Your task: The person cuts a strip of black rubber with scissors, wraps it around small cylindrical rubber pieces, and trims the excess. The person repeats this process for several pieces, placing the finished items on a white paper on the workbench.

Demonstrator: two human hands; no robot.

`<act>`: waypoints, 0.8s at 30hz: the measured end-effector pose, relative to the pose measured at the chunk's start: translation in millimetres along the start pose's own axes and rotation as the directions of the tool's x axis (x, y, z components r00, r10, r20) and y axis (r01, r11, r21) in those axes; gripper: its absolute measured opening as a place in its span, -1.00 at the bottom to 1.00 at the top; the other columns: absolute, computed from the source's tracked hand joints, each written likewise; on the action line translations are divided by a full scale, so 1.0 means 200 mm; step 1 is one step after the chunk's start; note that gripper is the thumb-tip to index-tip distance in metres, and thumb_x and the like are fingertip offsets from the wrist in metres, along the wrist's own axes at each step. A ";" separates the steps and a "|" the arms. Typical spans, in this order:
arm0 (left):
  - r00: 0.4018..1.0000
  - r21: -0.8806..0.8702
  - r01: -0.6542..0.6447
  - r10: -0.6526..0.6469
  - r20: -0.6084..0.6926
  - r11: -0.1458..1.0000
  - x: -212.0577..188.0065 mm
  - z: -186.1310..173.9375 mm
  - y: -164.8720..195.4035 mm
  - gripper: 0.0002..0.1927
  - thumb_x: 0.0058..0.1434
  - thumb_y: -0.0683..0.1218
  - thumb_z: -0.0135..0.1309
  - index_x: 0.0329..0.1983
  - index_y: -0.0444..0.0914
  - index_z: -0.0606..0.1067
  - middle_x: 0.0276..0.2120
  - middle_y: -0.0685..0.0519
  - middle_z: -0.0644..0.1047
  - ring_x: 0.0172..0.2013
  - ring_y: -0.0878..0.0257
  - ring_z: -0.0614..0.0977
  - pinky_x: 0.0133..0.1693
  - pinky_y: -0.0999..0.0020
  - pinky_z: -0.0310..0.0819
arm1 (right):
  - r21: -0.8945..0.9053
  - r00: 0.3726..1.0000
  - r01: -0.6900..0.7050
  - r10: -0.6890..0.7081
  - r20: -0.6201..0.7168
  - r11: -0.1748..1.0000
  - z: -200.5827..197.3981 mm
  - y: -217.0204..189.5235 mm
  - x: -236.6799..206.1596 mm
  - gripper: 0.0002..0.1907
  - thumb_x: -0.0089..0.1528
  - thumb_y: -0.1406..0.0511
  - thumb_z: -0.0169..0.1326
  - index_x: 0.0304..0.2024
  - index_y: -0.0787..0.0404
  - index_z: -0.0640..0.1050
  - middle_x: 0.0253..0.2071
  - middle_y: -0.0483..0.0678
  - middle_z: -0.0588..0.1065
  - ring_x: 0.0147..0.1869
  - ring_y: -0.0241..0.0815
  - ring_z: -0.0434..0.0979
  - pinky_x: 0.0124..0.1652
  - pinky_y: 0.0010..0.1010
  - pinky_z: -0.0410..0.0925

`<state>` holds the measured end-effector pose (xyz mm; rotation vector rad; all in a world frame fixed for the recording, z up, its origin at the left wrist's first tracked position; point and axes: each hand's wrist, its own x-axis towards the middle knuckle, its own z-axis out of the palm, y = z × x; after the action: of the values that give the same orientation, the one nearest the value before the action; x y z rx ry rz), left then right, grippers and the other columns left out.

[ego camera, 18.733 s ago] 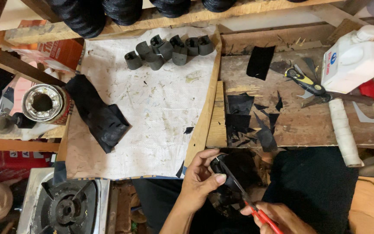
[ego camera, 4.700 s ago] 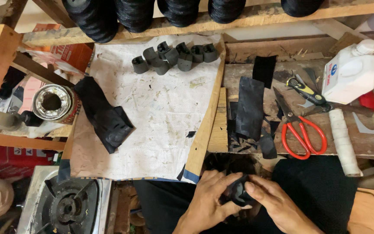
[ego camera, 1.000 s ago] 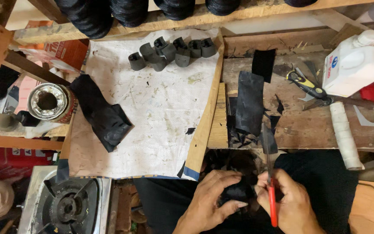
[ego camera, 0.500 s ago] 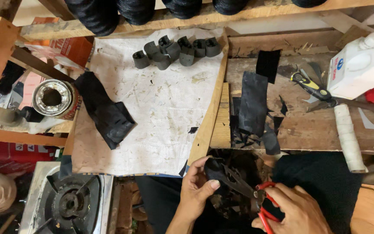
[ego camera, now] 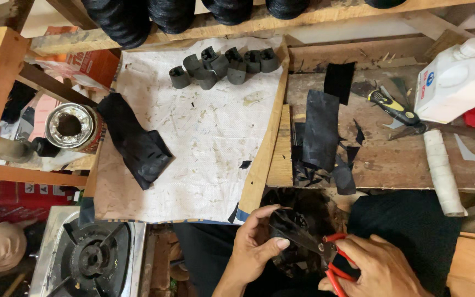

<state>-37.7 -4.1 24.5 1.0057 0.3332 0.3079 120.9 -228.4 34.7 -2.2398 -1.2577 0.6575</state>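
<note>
Black flexible sheet piece (ego camera: 282, 226), a small dark scrap of rubbery or leathery material, is sitting low in the frame over the person's lap, just below the front edge of the work surface. The left hand (ego camera: 254, 247) is pinching it, thumb and fingers clamped on its left edge. The right hand (ego camera: 377, 269) is gripping the red-handled scissors (ego camera: 317, 246), fingers closed through the loops; the blades are meeting the piece from the right.

Judgement on the cut: the left hand should be keeping the piece taut and its fingertips clear of the blade line, while the scissors are closing in short bites, since the material looks limp.

Surface: a stained white cloth sheet (ego camera: 210, 137) is covering the left board, carrying a folded black strip (ego camera: 136, 146) and a cluster of short dark grey tube pieces (ego camera: 224, 65) near the back. On the bare wooden board (ego camera: 402, 159) to the right are lying black sheet offcuts (ego camera: 320, 140), yellow-handled shears (ego camera: 399, 113), a white plastic jug (ego camera: 452, 82) and a white roll (ego camera: 441, 170).

Room: a metal tin (ego camera: 71, 125) is standing at left, a gas burner (ego camera: 92, 256) is showing at lower left, and black spools are lining the back shelf.
</note>
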 end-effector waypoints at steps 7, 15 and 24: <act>1.000 -0.024 -0.003 0.004 0.012 1.000 0.00 -0.01 -0.03 -0.35 0.19 -0.22 0.26 0.34 -0.39 0.32 0.10 -0.08 0.52 0.11 0.20 0.53 0.18 0.30 0.39 | 0.013 0.999 -0.002 0.003 -0.035 1.000 0.07 0.05 -0.03 -0.29 -0.12 -0.11 0.49 -0.01 0.00 0.63 -0.38 -0.19 0.68 -0.43 -0.18 0.66 -0.31 -0.34 0.42; 0.999 -0.031 -0.040 0.041 0.033 0.999 0.01 0.00 -0.02 -0.32 0.19 -0.17 0.26 0.35 -0.38 0.29 0.12 -0.04 0.51 0.11 0.21 0.53 0.17 0.29 0.40 | 0.156 0.986 -0.031 0.056 -0.157 0.987 0.19 0.08 -0.05 -0.47 -0.04 -0.04 0.44 -0.17 0.09 0.66 -0.51 -0.16 0.63 -0.40 -0.30 0.65 -0.34 -0.42 0.49; 0.999 -0.304 -0.012 0.021 0.027 0.953 0.03 -0.02 0.00 -0.30 0.33 0.09 0.11 0.38 -0.40 0.23 0.10 -0.17 0.50 0.01 0.03 0.59 -0.04 0.24 0.44 | 0.397 0.929 -0.306 0.363 -0.073 0.865 0.01 0.01 0.01 -0.38 -0.04 0.14 0.37 0.07 0.10 0.56 -0.35 -0.05 0.66 -0.31 -0.16 0.74 -0.29 -0.32 0.54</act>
<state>-34.2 0.8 22.2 0.7095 0.2412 0.3474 121.2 -227.5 31.0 -2.1412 -0.6036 0.7722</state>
